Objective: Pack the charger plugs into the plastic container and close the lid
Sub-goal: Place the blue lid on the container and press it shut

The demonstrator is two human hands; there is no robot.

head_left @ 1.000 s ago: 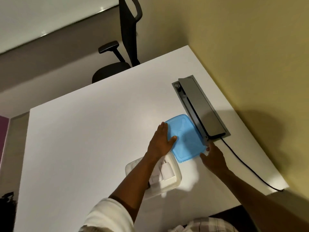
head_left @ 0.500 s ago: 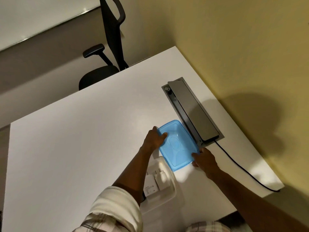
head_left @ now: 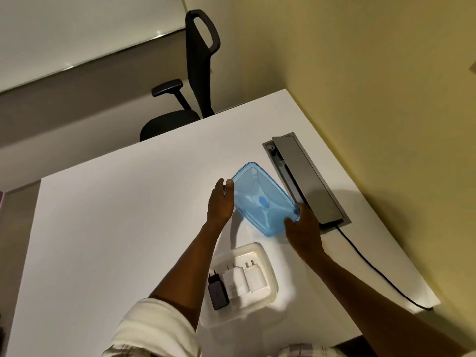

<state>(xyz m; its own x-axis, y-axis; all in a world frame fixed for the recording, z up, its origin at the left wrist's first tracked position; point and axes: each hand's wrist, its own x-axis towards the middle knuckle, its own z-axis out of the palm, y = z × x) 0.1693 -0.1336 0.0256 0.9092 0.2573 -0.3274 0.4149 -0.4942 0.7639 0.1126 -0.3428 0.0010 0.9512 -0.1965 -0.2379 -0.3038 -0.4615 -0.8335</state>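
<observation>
a: nearest to me, the plastic container (head_left: 268, 256) sits open on the white surface (head_left: 103, 228). three charger plugs lie side by side in it: a black plug (head_left: 218, 292) on the left and two white plugs (head_left: 244, 279) beside it, prongs pointing away from me.

b: and your hands?

a: both are past the container, on the blue lid (head_left: 262, 199). my left hand (head_left: 221, 204) is mostly flat against its left edge, thumb hooked at the far corner. my right hand (head_left: 304, 228) is curled round the near right corner, gripping it. the lid looks tilted and lifted off the surface, though i can't tell if any edge touches down.

b: so packing looks finished?

a: i judge so; what's left is bringing the lid back over the container and pressing it shut.

b: what could spoil that?

a: the left hand only steadies the rim, so the thin lid could twist or slip. the black plug lies hard against the container's left rim, and might stop the lid seating. press one corner first and the light container could skid.

b: anything farther out?

a: just beyond the lid is a grey cable hatch (head_left: 306, 176) with a black cable (head_left: 373, 269) running off to the right. an office chair (head_left: 185, 109) stands past the far edge.
</observation>
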